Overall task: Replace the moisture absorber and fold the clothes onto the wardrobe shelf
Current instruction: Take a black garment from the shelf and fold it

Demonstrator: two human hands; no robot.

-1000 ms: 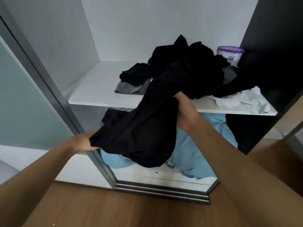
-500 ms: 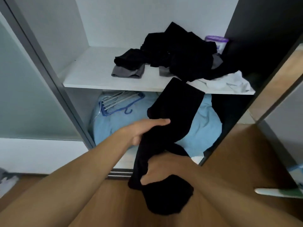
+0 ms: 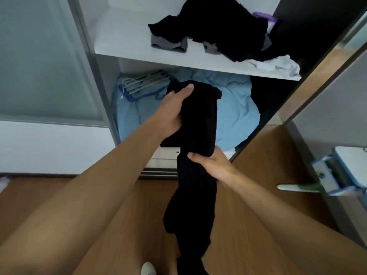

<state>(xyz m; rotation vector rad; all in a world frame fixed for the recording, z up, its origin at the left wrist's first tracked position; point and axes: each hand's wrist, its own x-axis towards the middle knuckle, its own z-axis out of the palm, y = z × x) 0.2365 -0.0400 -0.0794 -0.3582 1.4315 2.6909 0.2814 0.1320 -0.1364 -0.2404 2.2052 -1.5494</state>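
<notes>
1. The left hand point(image 3: 173, 111) is curled round the upper end of a black garment point(image 3: 199, 120), with the thumb lying across the cloth.
2. The right hand point(image 3: 211, 164) grips the same garment lower down, its fingers wrapped round the bunched cloth.
3. The garment is stretched between the two hands in front of the open wardrobe. Its loose end hangs down past the right hand towards the wooden floor point(image 3: 39, 197).
4. On the white shelf point(image 3: 127, 36) above the hands lies an unfolded pile of black clothes point(image 3: 228, 30).
5. A grey piece point(image 3: 168, 44) lies at the left of the pile, and a white cloth point(image 3: 278, 64) at its right, near the shelf's front edge.
6. The moisture absorber point(image 3: 265, 16), with a purple lid, stands at the back right of the shelf, partly hidden behind the pile.
7. Below the shelf lies light blue bedding point(image 3: 236, 104), with a bundle of hangers point(image 3: 144, 82) on its left part.
</notes>
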